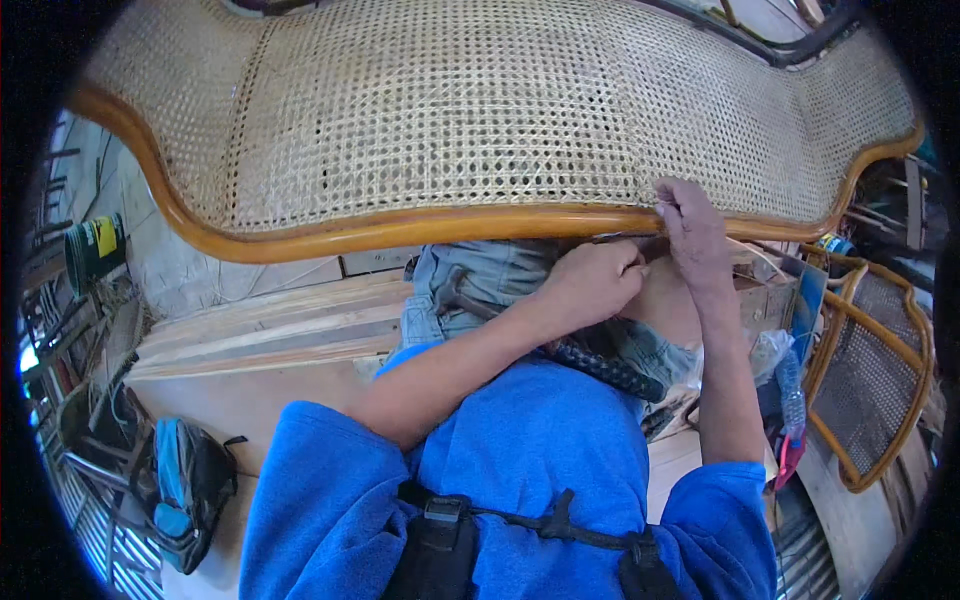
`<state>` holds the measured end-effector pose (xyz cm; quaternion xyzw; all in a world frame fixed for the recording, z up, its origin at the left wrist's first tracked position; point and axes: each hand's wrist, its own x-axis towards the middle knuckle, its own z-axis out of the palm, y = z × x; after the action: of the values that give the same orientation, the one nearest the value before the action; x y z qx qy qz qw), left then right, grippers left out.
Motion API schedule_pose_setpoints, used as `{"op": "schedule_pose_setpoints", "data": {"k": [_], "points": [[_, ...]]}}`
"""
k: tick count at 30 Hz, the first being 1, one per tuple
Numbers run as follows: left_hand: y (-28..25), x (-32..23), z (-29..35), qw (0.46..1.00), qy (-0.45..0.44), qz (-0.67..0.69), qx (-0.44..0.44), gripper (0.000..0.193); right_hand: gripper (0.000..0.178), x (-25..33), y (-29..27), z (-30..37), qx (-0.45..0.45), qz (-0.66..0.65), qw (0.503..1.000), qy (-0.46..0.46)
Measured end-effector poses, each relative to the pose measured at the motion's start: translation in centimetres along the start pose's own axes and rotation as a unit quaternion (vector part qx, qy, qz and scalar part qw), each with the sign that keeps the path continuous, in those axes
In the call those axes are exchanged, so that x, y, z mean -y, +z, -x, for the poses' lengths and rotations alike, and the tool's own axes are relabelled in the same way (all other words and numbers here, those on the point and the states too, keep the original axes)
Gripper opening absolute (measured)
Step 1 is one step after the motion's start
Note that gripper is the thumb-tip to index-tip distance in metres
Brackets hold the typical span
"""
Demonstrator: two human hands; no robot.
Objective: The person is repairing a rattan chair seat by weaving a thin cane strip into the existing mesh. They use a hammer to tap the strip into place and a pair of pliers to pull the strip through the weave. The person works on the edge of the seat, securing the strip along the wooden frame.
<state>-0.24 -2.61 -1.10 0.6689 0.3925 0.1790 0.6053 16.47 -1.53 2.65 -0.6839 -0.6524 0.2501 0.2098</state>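
A large panel of woven cane [450,120] spans the view ahead of me, edged along its near side by a curved, glossy brown rail [400,230]. Just below the rail, right of centre, my left hand [600,280] is closed, with thumb and finger pressed together; whatever is in the pinch is too small to make out. My right hand [695,235] reaches up across the rail, its curled fingertips at the edge of the weave. Anything it grips is hidden by the fingers. A thin pale strip [760,256] shows beside it, under the rail.
Stacked wooden boards [270,325] lie at my left, with a black and blue backpack [190,490] below them. At the right leans a smaller cane piece with a brown frame [880,375]. A clear plastic bottle [790,390] sits between it and my right forearm.
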Motion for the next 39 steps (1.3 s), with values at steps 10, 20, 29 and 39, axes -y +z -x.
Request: {"op": "schedule_pose_setpoints", "data": {"k": [10,20,29,39], "points": [[-3.2,-1.5,-3.9,0.942,0.123,-0.296,-0.100,0.010,0.010,1.5,-0.5,2.0,-0.053,0.094,0.993,0.056],[-2.3,-2.1,-4.5,0.932,0.098,-0.334,-0.101,0.012,0.008,0.5,1.2,3.1,-0.146,0.082,0.984,0.058],[-1.9,-1.3,-5.3,0.936,0.137,-0.298,-0.127,0.007,0.011,-1.5,-0.2,-0.3,-0.109,0.114,0.980,-0.122],[-2.3,-2.2,-4.6,0.933,0.081,-0.344,-0.064,0.010,0.012,0.1,2.0,4.6,-0.085,0.025,0.996,0.010]]}}
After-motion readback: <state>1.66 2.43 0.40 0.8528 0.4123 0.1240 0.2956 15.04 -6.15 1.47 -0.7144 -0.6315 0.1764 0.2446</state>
